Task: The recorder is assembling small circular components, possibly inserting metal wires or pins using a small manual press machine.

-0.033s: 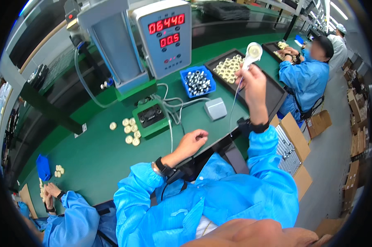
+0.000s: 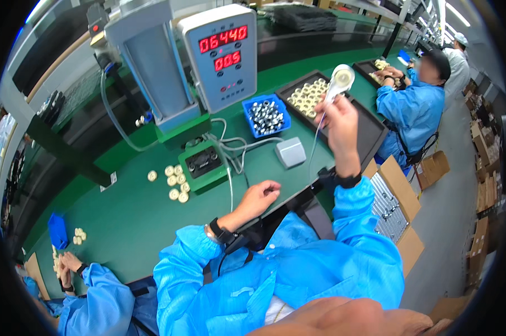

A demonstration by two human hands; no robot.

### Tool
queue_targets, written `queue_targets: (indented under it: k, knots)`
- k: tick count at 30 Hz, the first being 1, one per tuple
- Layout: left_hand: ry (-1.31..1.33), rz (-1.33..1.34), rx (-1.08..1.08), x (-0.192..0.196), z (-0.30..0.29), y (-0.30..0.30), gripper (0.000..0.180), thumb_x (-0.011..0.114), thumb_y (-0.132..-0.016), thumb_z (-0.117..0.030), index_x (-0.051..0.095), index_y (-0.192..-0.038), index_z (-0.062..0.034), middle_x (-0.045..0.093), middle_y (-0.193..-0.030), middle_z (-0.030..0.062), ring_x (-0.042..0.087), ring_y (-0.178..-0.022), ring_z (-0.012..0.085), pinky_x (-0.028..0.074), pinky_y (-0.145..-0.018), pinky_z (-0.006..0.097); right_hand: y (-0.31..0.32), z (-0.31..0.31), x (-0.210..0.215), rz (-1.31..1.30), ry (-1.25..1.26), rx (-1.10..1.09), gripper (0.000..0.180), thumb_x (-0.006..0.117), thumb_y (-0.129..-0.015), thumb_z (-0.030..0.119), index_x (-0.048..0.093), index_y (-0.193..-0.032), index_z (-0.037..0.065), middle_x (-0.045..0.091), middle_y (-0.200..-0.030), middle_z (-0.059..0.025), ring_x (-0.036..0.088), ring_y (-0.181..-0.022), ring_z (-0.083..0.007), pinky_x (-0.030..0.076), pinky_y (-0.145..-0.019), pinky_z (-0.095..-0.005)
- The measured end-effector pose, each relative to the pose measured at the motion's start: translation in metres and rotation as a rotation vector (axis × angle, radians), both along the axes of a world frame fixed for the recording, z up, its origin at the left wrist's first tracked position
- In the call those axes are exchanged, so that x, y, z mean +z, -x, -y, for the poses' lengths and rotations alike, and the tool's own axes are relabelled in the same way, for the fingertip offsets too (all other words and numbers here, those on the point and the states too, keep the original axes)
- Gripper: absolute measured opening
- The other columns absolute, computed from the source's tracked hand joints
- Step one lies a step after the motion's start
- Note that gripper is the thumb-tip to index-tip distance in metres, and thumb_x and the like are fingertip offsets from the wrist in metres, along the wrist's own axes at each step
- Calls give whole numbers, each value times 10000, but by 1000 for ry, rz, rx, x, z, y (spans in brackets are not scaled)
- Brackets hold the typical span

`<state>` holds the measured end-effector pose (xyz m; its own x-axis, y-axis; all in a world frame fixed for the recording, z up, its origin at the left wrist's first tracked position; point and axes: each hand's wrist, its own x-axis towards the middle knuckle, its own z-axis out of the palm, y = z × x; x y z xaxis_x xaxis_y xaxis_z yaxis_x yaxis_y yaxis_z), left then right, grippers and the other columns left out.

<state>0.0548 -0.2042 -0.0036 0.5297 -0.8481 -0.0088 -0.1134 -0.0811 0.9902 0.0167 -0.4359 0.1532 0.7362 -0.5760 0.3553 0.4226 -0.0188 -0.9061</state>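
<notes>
Raised over the right part of the bench, my right hand (image 2: 342, 119) grips a white round-headed device with a short handle (image 2: 340, 79). A pale disc shows in its head, and a thin cord hangs down past my wrist. Behind it lies a dark tray (image 2: 370, 130) with many cream ring-shaped parts (image 2: 308, 96) at its far end. My left hand (image 2: 261, 196) rests by the front edge of the green bench, fingers curled in, with nothing visible in them. Nearest to that hand are a small grey-white box (image 2: 290, 152) and loose cables.
A press (image 2: 158, 73) with a green base (image 2: 205, 165) stands behind, beside a counter box with red digits (image 2: 219, 56). A blue bin (image 2: 267, 116) holds metal parts. Several cream discs (image 2: 174, 180) lie left. Co-workers (image 2: 412, 101) sit at both sides; an open carton (image 2: 401, 193) stands right.
The whole view has shifted slightly. My right hand, still gripping the white device, has tilted its head a little. My left hand stays by the bench edge.
</notes>
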Motion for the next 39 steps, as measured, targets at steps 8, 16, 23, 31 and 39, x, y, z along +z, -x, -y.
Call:
queue_targets:
  k: [8,16,23,31,39]
  knots:
    - [51,-7,24,-11,-4,5,261,612,-871,-143,599,-1086,5,653,-980,73,607,-877,132,489,-790,271,34,-44,1,128,84,253,178,573,-875,18,617,-1043,-20,671,-822,-108,613,-639,-118,468,-567,-222]
    - [28,-6,30,-10,-2,3,255,616,-870,-143,605,-1080,2,654,-975,67,607,-875,127,489,-786,267,37,-33,-10,56,76,287,206,556,-884,32,610,-1073,-29,660,-809,-110,604,-635,-127,470,-566,-229]
    - [53,-8,24,-16,0,2,257,617,-872,-157,608,-1073,3,661,-979,74,613,-878,130,493,-780,274,30,-6,-38,239,-247,732,322,511,-932,144,554,-1177,-60,563,-671,-73,525,-542,-144,427,-492,-262]
    - [67,-26,20,-16,-2,1,258,608,-875,-162,607,-1070,7,664,-962,82,620,-869,140,496,-774,278,21,-10,-64,547,-468,1118,388,458,-937,167,485,-1266,-37,501,-565,-3,472,-464,-118,399,-410,-253]
    - [44,-10,27,-15,-2,1,257,610,-873,-168,609,-1064,5,670,-951,85,629,-856,147,502,-765,281,15,-18,-68,654,-420,1221,397,433,-934,161,480,-1277,-32,516,-555,5,474,-430,-105,402,-385,-243]
